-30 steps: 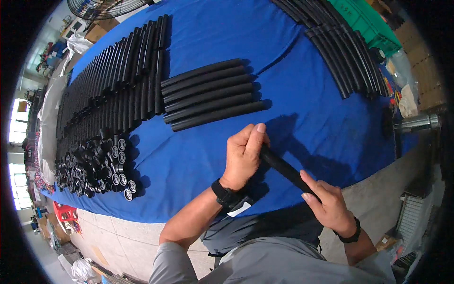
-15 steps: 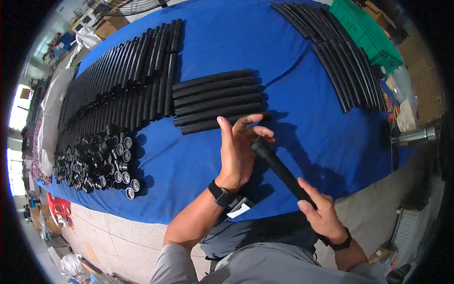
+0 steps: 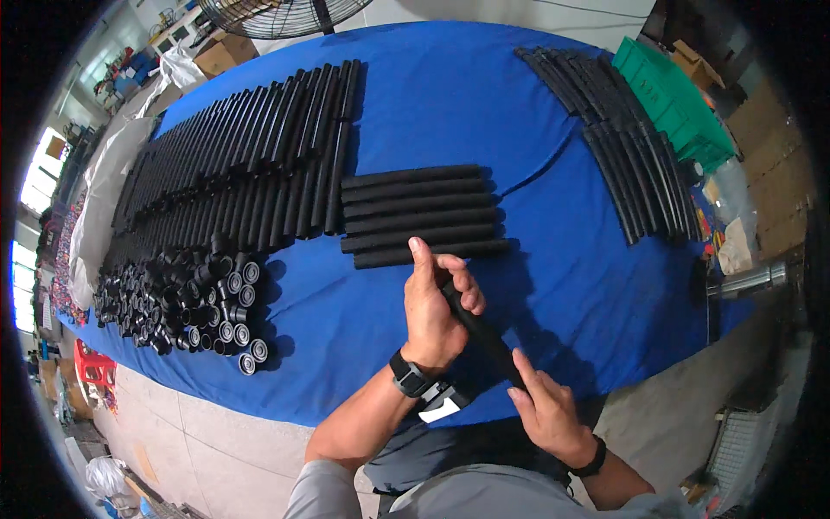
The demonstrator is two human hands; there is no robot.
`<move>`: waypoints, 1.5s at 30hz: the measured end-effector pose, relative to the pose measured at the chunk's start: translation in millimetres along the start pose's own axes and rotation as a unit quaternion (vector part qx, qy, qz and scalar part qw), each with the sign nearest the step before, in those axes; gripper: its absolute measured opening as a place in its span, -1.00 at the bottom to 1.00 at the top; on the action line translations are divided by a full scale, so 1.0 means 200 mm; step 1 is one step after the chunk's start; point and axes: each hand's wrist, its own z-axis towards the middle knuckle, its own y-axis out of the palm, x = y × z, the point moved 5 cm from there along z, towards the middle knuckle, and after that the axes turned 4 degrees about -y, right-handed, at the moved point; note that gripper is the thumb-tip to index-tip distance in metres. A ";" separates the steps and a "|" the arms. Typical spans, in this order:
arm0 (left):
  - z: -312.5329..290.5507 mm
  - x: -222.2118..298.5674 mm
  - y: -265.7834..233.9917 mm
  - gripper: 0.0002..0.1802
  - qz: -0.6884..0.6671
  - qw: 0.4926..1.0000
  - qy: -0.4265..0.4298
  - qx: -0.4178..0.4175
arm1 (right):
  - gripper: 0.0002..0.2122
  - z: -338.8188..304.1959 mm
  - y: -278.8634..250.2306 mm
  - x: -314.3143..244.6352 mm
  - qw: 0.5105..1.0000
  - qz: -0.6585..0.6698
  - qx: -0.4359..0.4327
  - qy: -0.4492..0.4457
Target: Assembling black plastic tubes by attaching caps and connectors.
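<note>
A person holds one black tube (image 3: 480,333) over the near edge of the blue table (image 3: 450,104), in the lower middle of the picture. The left hand (image 3: 437,307) is wrapped around the top end of the tube, fingers curled on it. The right hand (image 3: 549,415) is at the bottom end, fingers closed around it too.

It looks like a lot is done already. Just above the hands, in the middle of the picture, six black tubes lie side by side in a neat little row (image 3: 424,216). The tube in the hands is not in that row yet.

There seems to be much more to go. A very long row of tubes (image 3: 233,182) fills the upper left. A heap of small black caps (image 3: 177,303) sits at the left, by the table edge. More long tubes (image 3: 627,143) lie in the upper right, next to a green crate (image 3: 683,99).
</note>
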 end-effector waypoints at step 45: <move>-0.43 0.04 -0.27 -0.78 0.404 0.901 0.151 0.047 | -0.66 -0.32 -0.06 0.12 0.994 0.107 0.002 -0.002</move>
